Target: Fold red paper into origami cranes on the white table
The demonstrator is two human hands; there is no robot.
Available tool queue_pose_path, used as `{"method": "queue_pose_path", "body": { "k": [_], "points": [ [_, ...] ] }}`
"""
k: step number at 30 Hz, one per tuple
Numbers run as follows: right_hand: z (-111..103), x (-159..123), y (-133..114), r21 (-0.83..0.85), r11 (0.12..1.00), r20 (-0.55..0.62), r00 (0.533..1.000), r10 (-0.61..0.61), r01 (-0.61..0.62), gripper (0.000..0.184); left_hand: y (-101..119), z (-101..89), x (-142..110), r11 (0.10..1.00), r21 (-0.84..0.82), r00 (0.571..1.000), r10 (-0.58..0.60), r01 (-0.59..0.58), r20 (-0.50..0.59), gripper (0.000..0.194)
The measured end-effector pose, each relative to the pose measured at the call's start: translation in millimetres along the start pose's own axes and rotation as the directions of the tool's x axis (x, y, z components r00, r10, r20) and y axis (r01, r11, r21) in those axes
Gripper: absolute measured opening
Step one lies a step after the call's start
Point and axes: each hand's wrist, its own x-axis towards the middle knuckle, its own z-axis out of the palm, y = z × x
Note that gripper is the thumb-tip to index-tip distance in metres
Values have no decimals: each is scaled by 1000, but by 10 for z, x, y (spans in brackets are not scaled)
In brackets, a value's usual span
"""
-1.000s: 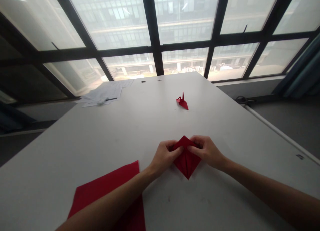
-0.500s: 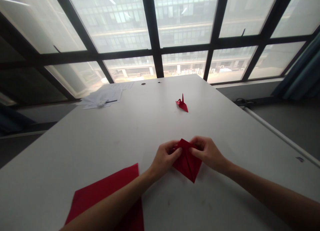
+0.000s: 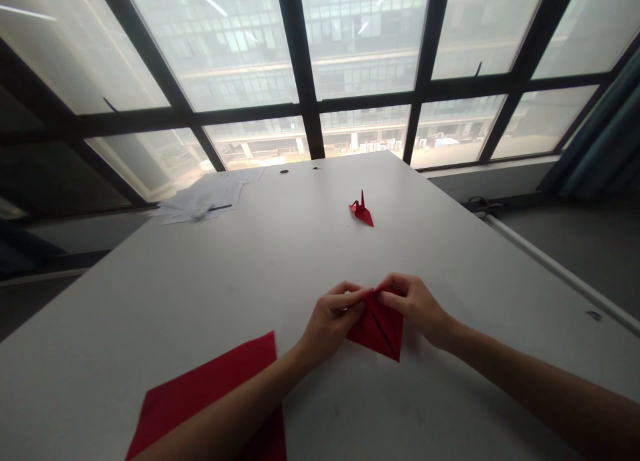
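Both hands hold a folded red sheet of origami paper (image 3: 381, 331) just over the white table (image 3: 240, 274). My left hand (image 3: 330, 318) pinches its upper left side, forefinger reaching to the top corner. On the upper right, my right hand (image 3: 413, 304) grips the paper between thumb and fingers. A dark slit between two flaps runs down the paper toward its lower point. The top corner is partly hidden by my fingertips. Farther back stands a folded red paper crane (image 3: 362, 212).
A larger red sheet (image 3: 215, 388) lies at the lower left, partly under my left forearm. White papers (image 3: 200, 198) with a dark pen (image 3: 220, 207) on them lie at the far left. Large windows (image 3: 365, 41) rise behind the table, and a blue curtain (image 3: 595, 138) hangs at right.
My left forefinger has moved over the top corner, which showed plainly before and is now bent or covered. The paper's lower point has swung slightly right. My view has shifted a little.
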Motion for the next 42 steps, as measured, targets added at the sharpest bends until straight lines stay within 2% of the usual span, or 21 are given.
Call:
{"method": "queue_pose_path", "body": {
  "k": [5, 10, 13, 15, 18, 22, 29, 35, 42],
  "points": [
    [-11, -5, 0, -92, 996, -66, 998, -7, 1, 13, 32, -26, -6, 1000, 15, 993, -3, 1, 117, 34],
    [-4, -13, -34, -128, 989, -70, 994, -83, 73, 13, -4, -4, 17, 983, -127, 991, -132, 134, 23, 30],
    [5, -27, -44, -89, 992, -40, 995, -96, 92, 17, -26, 12, 27, 962, -198, 980, -197, 187, -33, 53],
    [10, -38, -46, -86, 990, -8, 993, -117, 116, 23, -25, 18, 32, 958, -208, 972, -220, 200, -82, 58],
    [13, -50, -47, -152, 981, 12, 992, -124, 124, 26, -13, 24, 34, 955, -206, 964, -241, 215, -109, 50],
    [15, -50, -62, -234, 966, -49, 991, -126, 112, 23, -16, 26, 27, 934, -228, 954, -294, 274, -60, 38],
    [0, -46, -77, -97, 995, -61, 997, -42, 36, 24, -49, -4, 31, 894, -322, 939, -341, 311, -39, 32],
    [-34, -40, -58, -18, 1000, -1, 1000, 9, -9, 24, -79, -14, 28, 844, -426, 936, -351, 325, 19, 31],
    [-55, -26, -62, -7, 1000, 49, 999, -21, 22, 22, -65, -3, 21, 888, -344, 941, -336, 305, -32, 31]
  ]
}}
